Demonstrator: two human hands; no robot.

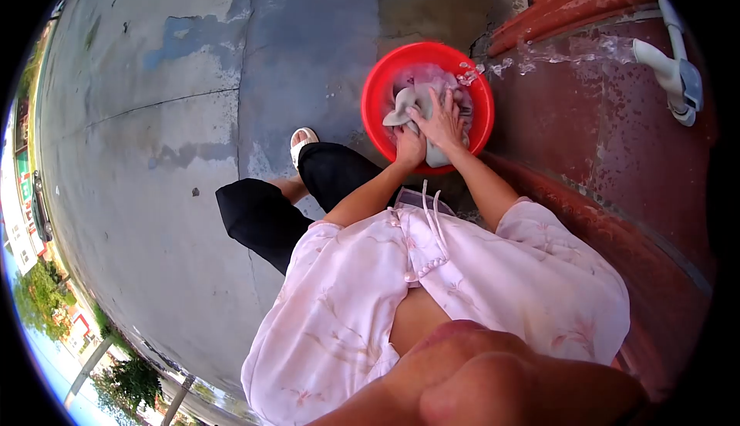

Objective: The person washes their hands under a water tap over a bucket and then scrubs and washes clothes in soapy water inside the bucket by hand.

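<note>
A red basin on the wet floor holds water and a bunched light grey cloth. My right hand lies over the cloth with its fingers spread, pressing on it. Beside it, at the basin's near side, my left hand is against the cloth; its fingertips are partly hidden under a fold. Water streams from a grey tap at the right and falls into the basin at its upper right rim.
Grey concrete floor with wet patches extends to the left. A dark red tiled ledge with a raised edge runs along the right. My sandalled foot is left of the basin. Trees and buildings show at the far left.
</note>
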